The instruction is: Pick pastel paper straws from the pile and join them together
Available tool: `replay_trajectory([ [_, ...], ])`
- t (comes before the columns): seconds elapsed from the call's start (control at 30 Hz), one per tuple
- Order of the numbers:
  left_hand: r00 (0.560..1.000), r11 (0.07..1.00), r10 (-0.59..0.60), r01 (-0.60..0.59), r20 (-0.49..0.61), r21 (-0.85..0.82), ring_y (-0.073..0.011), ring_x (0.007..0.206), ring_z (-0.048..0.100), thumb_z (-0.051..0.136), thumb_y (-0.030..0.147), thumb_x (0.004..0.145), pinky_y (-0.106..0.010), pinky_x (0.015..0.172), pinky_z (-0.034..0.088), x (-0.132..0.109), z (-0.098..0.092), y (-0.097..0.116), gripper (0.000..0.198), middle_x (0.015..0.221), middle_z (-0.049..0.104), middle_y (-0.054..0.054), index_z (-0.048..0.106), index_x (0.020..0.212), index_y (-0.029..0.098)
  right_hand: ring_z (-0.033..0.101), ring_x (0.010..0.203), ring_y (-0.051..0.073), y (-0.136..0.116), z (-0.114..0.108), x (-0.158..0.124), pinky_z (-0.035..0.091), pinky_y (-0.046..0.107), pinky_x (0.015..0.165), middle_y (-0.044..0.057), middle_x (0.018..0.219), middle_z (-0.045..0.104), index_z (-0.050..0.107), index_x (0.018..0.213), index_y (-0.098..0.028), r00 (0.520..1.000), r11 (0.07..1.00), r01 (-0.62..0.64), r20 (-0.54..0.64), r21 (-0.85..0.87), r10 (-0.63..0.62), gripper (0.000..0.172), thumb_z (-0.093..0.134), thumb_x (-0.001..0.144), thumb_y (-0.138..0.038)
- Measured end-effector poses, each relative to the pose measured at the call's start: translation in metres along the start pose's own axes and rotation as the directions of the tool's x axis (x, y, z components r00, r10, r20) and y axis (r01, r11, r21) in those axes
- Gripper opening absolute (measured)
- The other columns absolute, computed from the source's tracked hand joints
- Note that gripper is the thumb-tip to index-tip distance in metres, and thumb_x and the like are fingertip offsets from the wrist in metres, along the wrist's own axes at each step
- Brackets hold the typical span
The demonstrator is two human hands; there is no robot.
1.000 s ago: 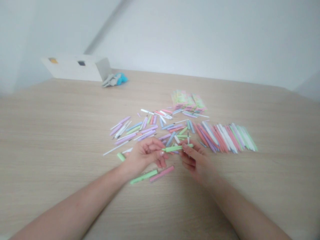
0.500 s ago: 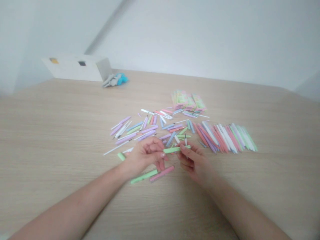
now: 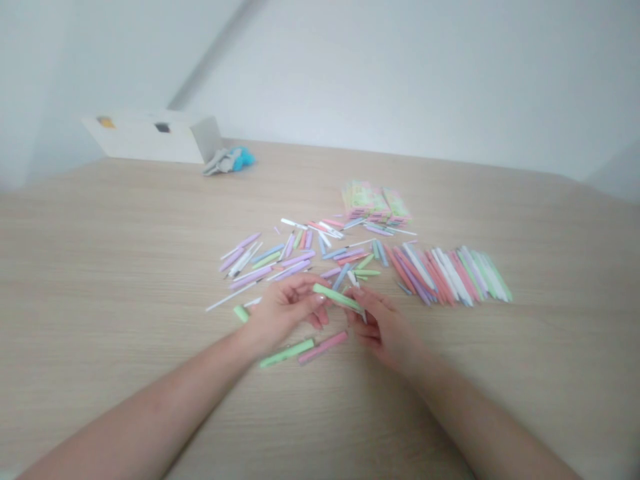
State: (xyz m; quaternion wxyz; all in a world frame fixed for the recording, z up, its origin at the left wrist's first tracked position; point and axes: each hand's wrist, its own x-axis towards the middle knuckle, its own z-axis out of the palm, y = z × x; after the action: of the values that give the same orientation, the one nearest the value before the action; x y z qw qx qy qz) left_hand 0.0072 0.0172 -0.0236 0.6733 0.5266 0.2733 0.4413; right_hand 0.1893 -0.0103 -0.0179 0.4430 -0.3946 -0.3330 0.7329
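Pale walls (image 3: 400, 80) stand behind a wood-grain table (image 3: 125, 267), over which both my forearms reach. My right hand (image 3: 383, 327) is closed on the right end of a light-green stick (image 3: 336, 295), which slants between my two hands, its left end higher in view. My left hand (image 3: 287, 310) has thumb and fingertips at that left end; whether they grip it I cannot tell. Nearer me lie a second green stick (image 3: 287, 353) and a pink stick (image 3: 323, 347), side by side. Beyond my hands: scattered coloured pieces (image 3: 257, 275); to the right, a slanted row of sticks (image 3: 450, 277). Farther back: stacked packets (image 3: 373, 202), a white box (image 3: 150, 143) and, just beside it, a grey-and-blue bundle (image 3: 230, 160).
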Motion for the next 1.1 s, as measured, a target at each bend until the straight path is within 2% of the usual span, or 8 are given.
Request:
replay_trajectory([
  [0.13, 0.995, 0.997, 0.005, 0.003, -0.097, 0.082, -0.0084, 0.052, 0.059, 0.066, 0.024, 0.080, -0.016, 0.047, 0.049, 0.000, 0.000, 0.006, 0.016, 0.068, 0.064, 0.001, 0.061, 0.093, 0.014, 0.019, 0.037, 0.003, 0.002, -0.005, 0.005, 0.008, 0.019, 0.035, -0.005, 0.058, 0.045, 0.061, 0.075, -0.018, 0.994, 1.000, -0.020, -0.111, 0.010, 0.021, 0.027, 0.052, 0.080, -0.043],
  [0.27, 0.986, 0.982, 0.054, -0.024, -0.160, 0.188, -0.0083, 0.060, 0.059, 0.065, 0.025, 0.081, -0.020, 0.060, 0.051, -0.001, 0.000, 0.009, 0.015, 0.079, 0.064, 0.000, 0.062, 0.092, 0.015, 0.030, 0.040, 0.004, 0.002, -0.005, 0.007, 0.018, 0.018, 0.036, -0.003, 0.064, 0.050, 0.062, 0.072, -0.018, 0.977, 0.993, 0.118, -0.179, -0.024, -0.120, 0.021, 0.058, 0.076, -0.038],
  [0.37, 0.988, 0.967, 0.103, -0.073, -0.111, 0.245, -0.0111, 0.076, 0.061, 0.059, 0.027, 0.086, -0.023, 0.073, 0.050, -0.001, 0.000, 0.009, 0.015, 0.092, 0.066, -0.003, 0.060, 0.093, 0.015, 0.044, 0.050, 0.008, -0.001, -0.003, 0.007, 0.034, 0.021, 0.045, -0.002, 0.061, 0.053, 0.064, 0.068, -0.018, 0.948, 0.970, 0.242, -0.201, -0.041, -0.245, 0.020, 0.064, 0.073, -0.038],
  [0.43, 0.990, 0.954, 0.128, -0.105, -0.063, 0.280, -0.0130, 0.082, 0.061, 0.053, 0.028, 0.089, -0.024, 0.078, 0.048, -0.001, 0.001, 0.010, 0.016, 0.091, 0.067, -0.005, 0.059, 0.093, 0.014, 0.048, 0.056, 0.010, -0.004, -0.002, 0.006, 0.039, 0.023, 0.053, -0.001, 0.061, 0.054, 0.065, 0.066, -0.018, 0.929, 0.953, 0.299, -0.210, -0.055, -0.304, 0.020, 0.066, 0.071, -0.037],
  [0.6, 0.993, 0.919, 0.118, -0.112, 0.007, 0.378, -0.0140, 0.081, 0.060, 0.047, 0.029, 0.092, -0.025, 0.077, 0.046, -0.004, 0.003, 0.008, 0.016, 0.085, 0.065, -0.004, 0.053, 0.096, 0.015, 0.040, 0.051, 0.007, -0.010, -0.007, 0.002, 0.033, 0.021, 0.048, -0.003, 0.059, 0.050, 0.068, 0.069, -0.018, 0.903, 0.927, 0.374, -0.217, -0.029, -0.371, 0.017, 0.068, 0.073, -0.034],
  [0.73, 0.992, 0.883, 0.104, -0.122, 0.064, 0.453, -0.0143, 0.078, 0.058, 0.045, 0.029, 0.092, -0.026, 0.076, 0.044, -0.007, 0.004, 0.006, 0.020, 0.080, 0.062, -0.003, 0.052, 0.102, 0.014, 0.045, 0.052, 0.007, -0.009, -0.008, 0.000, 0.034, 0.019, 0.047, -0.003, 0.059, 0.052, 0.070, 0.077, -0.019, 0.879, 0.899, 0.435, -0.196, -0.040, -0.434, 0.013, 0.066, 0.077, -0.032],
  [0.87, 0.989, 0.833, 0.108, -0.146, 0.102, 0.534, -0.0120, 0.069, 0.052, 0.046, 0.029, 0.092, -0.022, 0.065, 0.042, -0.008, 0.004, 0.003, 0.022, 0.076, 0.057, -0.001, 0.057, 0.103, 0.014, 0.048, 0.052, 0.007, -0.008, -0.005, -0.004, 0.035, 0.019, 0.046, -0.002, 0.062, 0.056, 0.069, 0.082, -0.020, 0.842, 0.858, 0.506, -0.160, -0.094, -0.514, 0.013, 0.062, 0.082, -0.031],
  [1.1, 0.983, 0.768, 0.131, -0.181, 0.126, 0.615, -0.0154, 0.084, 0.056, 0.050, 0.028, 0.090, -0.024, 0.072, 0.044, -0.008, 0.001, -0.001, 0.023, 0.095, 0.064, -0.005, 0.061, 0.106, 0.016, 0.049, 0.053, 0.008, -0.007, -0.008, -0.003, 0.037, 0.020, 0.046, -0.002, 0.065, 0.057, 0.067, 0.087, -0.023, 0.802, 0.801, 0.548, -0.119, -0.240, -0.585, 0.013, 0.056, 0.087, -0.031],
])
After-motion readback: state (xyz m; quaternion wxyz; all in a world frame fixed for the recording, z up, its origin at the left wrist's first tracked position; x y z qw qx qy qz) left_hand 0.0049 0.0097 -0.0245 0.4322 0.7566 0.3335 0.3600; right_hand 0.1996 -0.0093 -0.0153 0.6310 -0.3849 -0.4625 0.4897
